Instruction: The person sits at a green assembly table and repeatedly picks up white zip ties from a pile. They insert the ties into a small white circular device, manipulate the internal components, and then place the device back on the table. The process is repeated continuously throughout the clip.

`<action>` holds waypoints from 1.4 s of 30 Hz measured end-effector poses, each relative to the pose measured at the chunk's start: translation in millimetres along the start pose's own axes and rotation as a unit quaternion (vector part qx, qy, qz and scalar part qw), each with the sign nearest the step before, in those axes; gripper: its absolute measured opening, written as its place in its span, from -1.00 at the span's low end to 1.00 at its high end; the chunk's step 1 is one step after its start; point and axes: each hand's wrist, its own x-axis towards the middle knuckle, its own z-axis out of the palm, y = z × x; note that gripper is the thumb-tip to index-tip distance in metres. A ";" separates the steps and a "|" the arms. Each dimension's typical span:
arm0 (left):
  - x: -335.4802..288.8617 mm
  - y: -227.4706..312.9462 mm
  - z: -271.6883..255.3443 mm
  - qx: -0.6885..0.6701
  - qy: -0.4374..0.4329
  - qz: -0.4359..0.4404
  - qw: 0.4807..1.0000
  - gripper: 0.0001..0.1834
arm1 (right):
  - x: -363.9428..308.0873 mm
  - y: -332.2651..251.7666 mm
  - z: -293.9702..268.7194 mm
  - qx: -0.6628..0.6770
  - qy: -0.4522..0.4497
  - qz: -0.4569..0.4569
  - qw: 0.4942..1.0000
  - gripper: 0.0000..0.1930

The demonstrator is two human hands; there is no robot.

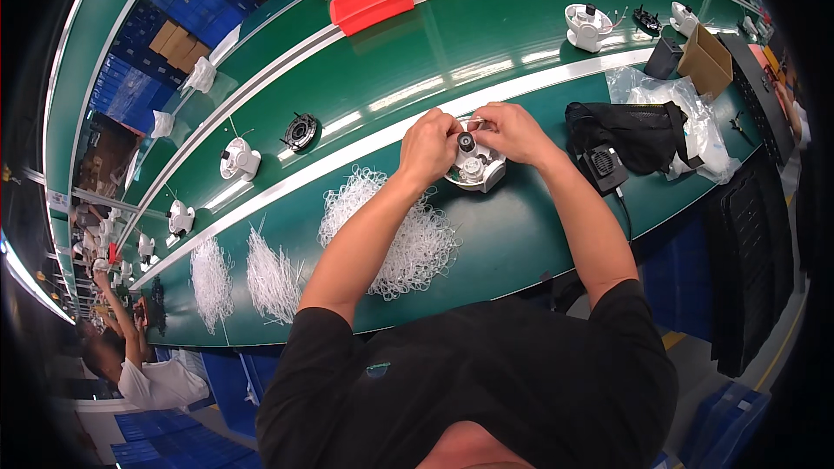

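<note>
A round white camera housing (477, 175) with a black lens (466, 142) rests on the green bench in front of me. My left hand (430, 146) is at the housing's upper left, its fingers pinched together near the lens. From the upper right, my right hand (512, 133) meets it, fingertips also pinched at the far rim. Something thin and whitish shows between the two hands, too small to name. Beside my left forearm lies a big heap of looped white cable ties (408, 247), partly covered by that arm.
Bundles of white ties (271, 276) lie further left. Beyond the white rail, a green conveyor carries white camera units (241, 159), a black ring part (301, 132) and a red tray (372, 3). At right are a black bag (621, 128), a small black fan-like device (603, 168) and a cardboard box (705, 62).
</note>
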 end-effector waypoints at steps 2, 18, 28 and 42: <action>0.2 1.2 0.1 0.000 0.001 0.000 1.000 -0.94 | 3.9 8.8 4.6 -0.023 0.012 -0.036 0.999 -0.82; -1.4 -21.9 -16.1 -0.022 -0.039 -0.083 0.996 -0.61 | 0.1 7.9 -12.1 0.087 0.066 0.012 0.994 -0.71; 5.4 -31.7 -28.5 -0.383 -0.115 -0.292 0.869 -0.74 | -8.1 69.6 31.8 0.235 0.292 0.121 0.919 -0.61; 76.1 -92.4 -19.3 -0.428 0.125 -0.411 0.795 -0.55 | -7.1 74.2 37.4 0.147 0.233 0.099 0.956 -0.80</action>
